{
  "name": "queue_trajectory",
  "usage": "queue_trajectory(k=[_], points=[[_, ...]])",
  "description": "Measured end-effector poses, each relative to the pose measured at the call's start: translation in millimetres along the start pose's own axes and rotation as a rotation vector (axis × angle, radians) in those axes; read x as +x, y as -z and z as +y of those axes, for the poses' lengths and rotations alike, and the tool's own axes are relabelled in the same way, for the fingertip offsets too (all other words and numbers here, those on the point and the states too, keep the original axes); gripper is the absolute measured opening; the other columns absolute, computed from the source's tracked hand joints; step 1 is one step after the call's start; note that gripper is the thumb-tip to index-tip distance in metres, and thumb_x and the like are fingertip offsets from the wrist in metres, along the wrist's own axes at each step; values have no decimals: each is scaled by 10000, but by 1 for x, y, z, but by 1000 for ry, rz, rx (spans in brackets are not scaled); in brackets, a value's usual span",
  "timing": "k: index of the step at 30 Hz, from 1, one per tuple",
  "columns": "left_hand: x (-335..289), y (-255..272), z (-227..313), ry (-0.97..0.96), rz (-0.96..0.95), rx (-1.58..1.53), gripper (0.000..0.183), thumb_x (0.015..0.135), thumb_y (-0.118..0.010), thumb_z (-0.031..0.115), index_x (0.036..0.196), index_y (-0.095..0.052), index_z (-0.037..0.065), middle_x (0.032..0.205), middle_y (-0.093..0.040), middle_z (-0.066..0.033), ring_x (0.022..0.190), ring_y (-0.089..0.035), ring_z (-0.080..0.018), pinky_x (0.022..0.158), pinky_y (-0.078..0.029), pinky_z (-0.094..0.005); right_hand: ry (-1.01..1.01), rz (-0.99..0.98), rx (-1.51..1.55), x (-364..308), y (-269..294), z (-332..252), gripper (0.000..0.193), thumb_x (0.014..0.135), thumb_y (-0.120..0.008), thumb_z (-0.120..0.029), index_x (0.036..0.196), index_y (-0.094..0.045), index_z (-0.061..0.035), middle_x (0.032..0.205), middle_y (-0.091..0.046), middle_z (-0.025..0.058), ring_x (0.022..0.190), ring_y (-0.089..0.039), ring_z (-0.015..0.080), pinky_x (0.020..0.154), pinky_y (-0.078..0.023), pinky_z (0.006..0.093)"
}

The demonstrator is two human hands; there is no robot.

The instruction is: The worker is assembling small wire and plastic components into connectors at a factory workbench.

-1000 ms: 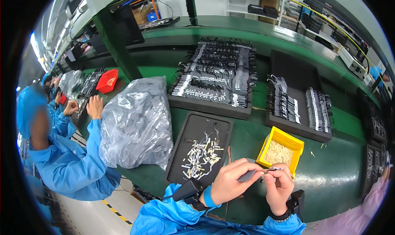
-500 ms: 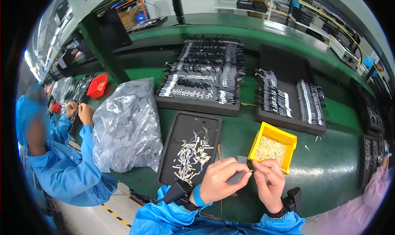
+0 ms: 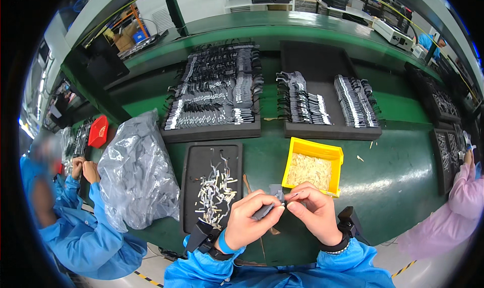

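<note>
My left hand (image 3: 252, 220) is closed around a small flat dark grey piece (image 3: 276, 189), whose far end sticks out past the fingertips. Against that end, my right hand (image 3: 316, 215) brings thumb and forefinger together in a pinch; what lies between them is too small to make out. Just beyond the right fingers stands a yellow bin (image 3: 339, 164) holding many short pale strips (image 3: 310, 171). To the left of my left hand, a black tray (image 3: 189, 207) carries a loose heap of small white and silver pieces with bent leads (image 3: 216, 194).
A large clear bag of grey pieces (image 3: 141, 172) lies left of the tray. Two black foam trays (image 3: 212, 133) (image 3: 333, 131) with rows of silver-black parts stand behind. A co-worker in blue (image 3: 91, 217) sits left, one in pink (image 3: 454, 202) right. Stray strips (image 3: 360, 158) lie on the green table.
The whole view has shifted, so the table's things appear farther left. Both hands stay together at the grey piece; my right forefinger now reaches across its end.
</note>
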State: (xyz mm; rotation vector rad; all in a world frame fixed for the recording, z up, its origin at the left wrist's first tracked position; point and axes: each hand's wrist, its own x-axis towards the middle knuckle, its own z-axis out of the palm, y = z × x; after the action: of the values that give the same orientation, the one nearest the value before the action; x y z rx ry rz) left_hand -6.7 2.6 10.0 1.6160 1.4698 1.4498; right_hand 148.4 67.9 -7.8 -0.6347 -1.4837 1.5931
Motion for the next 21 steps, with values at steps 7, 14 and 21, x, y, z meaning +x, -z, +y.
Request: queue_trajectory(k=[7, 14, 21], points=[[1, -2, -2, 117, 37, 66, 283, 795, -654, 149, 1031, -587, 8, 690, -487, -13, 611, -462, -117, 554, -383, -246, 157, 98, -200, 1, 7, 4, 52, 785, -635, 8, 818, -597, -2, 811, -548, 47, 730, -535, 98, 661, -434, 223], [-1, -2, -12, 568, -232, -1282, 527, 970, -338, 360, 1355, -279, 6, 909, -406, -24, 856, -403, -136, 738, -387, -300, -87, -44, 325, -6, -1, -6, 35, 841, -561, 18, 868, -558, -4, 907, -525, 47, 801, -536, 110, 699, -447, 237], [-5, -6, -17, 543, -189, -1163, 212, 915, -521, 142, 1098, -413, 129, 925, -497, -42, 818, -503, -128, 709, -438, -292, -166, -139, 437, -6, 1, -3, 40, 859, -559, 4, 899, -563, 8, 914, -540, 41, 832, -568, 119, 763, -465, 261]])
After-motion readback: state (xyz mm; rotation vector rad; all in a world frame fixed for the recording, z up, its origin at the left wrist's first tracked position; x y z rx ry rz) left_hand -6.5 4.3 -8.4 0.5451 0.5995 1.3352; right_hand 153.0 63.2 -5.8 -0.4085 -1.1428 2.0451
